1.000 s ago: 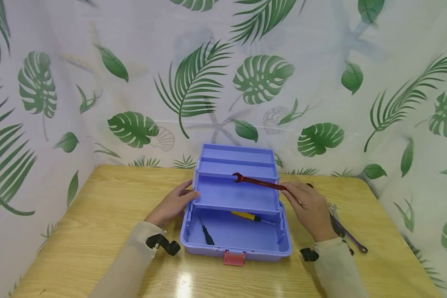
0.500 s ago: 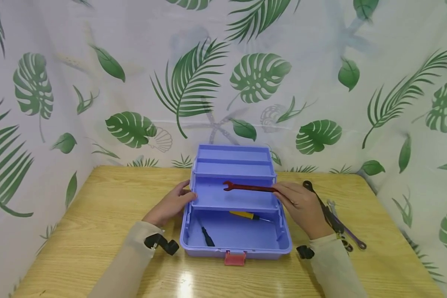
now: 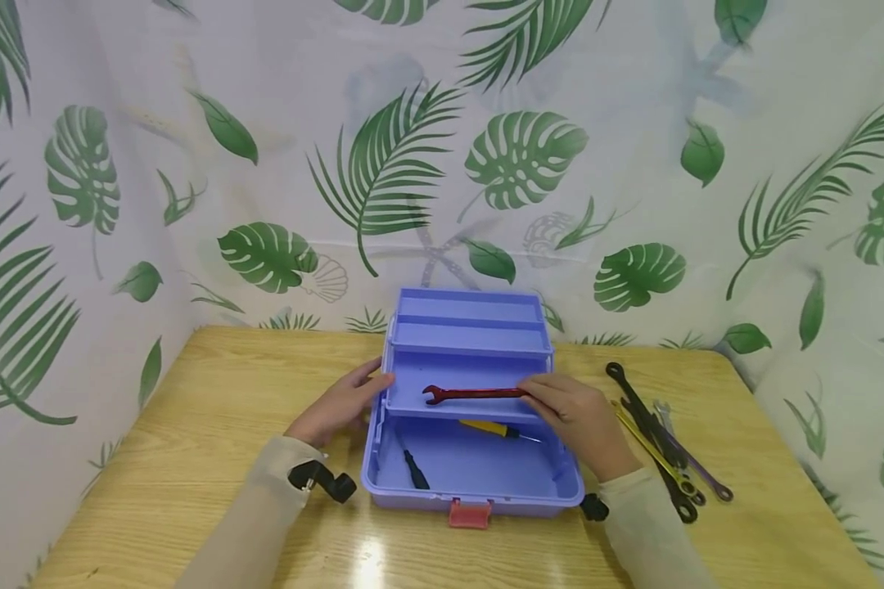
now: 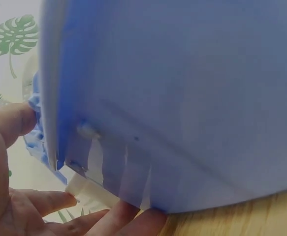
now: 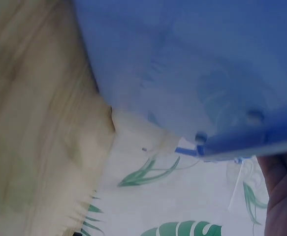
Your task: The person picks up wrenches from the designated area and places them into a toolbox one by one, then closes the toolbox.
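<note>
A blue-purple toolbox (image 3: 479, 496) stands open on the table with its stepped trays raised. My right hand (image 3: 578, 417) pinches a red wrench (image 3: 475, 394) by its right end. The wrench lies level, low over the lowest tray (image 3: 457, 373), its open-ended head pointing left. My left hand (image 3: 339, 406) rests against the toolbox's left side, thumb at the tray's edge. In the left wrist view its other fingers (image 4: 116, 219) reach along the outer wall. Inside the bottom compartment are a yellow-handled screwdriver (image 3: 486, 427) and a dark-handled screwdriver (image 3: 416, 472).
Right of the toolbox lies a loose pile of wrenches, among them a black wrench (image 3: 629, 391), a yellow wrench (image 3: 644, 438) and a purple wrench (image 3: 700, 469). The toolbox's pink latch (image 3: 470, 514) hangs at the front. A leaf-patterned curtain (image 3: 442, 164) stands behind the wooden table (image 3: 214, 425).
My right hand has moved left and down with the red wrench, bringing it level and lower over the tray. The wrench pile has come into fuller view. The left hand has stayed put.
</note>
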Demonstrator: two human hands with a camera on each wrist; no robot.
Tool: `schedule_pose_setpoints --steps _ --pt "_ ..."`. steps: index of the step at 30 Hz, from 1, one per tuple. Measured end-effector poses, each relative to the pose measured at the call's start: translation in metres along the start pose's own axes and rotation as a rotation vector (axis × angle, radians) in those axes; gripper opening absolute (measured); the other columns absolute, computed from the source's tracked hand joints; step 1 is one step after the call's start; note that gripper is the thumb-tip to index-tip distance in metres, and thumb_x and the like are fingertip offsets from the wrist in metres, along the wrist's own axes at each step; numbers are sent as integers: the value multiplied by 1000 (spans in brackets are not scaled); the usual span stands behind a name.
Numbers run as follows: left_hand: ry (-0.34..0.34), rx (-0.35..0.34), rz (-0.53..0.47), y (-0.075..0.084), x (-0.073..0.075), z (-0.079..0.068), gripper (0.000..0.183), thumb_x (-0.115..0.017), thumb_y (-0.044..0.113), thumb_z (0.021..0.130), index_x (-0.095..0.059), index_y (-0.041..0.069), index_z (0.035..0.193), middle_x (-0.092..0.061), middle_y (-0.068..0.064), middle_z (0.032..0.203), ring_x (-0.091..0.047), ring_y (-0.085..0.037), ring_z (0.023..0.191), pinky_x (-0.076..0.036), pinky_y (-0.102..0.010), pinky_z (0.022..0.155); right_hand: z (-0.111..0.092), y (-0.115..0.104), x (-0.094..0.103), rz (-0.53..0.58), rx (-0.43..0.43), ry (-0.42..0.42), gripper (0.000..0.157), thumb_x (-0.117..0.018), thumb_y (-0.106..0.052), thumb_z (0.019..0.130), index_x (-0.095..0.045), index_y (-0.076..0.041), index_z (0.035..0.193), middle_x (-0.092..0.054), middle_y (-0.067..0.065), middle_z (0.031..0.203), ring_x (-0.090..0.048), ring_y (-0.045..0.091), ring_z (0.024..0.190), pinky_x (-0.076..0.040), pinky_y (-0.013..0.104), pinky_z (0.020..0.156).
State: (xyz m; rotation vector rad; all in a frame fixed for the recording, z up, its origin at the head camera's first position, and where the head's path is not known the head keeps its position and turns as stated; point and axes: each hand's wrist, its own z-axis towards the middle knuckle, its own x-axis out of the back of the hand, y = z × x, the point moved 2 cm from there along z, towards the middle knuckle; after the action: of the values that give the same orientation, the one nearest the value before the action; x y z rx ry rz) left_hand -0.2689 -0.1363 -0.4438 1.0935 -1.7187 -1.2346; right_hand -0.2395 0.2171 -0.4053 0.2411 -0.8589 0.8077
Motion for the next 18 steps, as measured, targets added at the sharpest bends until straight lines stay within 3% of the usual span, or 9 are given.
schedule_pose_setpoints --steps 7,18 --pt "14 11 -30 1 1 0 75 -61 50 102 -30 21 164 -49 -22 153 -61 -42 127 -61 -53 88 6 -3 -1 17 -15 -67 23 -85 -15 85 -82 -11 107 -79 3 100 -76 21 90 -64 40 77" --pt "32 33 -44 -3 2 4 76 -64 51 101 -32 20 163 -50 -21 152 -64 -40 121 -63 -52 84 26 -5 7 95 -179 -453 18 -77 -23 95 -82 -15 111 -74 -6 98 -68 14 88 -58 38 76"
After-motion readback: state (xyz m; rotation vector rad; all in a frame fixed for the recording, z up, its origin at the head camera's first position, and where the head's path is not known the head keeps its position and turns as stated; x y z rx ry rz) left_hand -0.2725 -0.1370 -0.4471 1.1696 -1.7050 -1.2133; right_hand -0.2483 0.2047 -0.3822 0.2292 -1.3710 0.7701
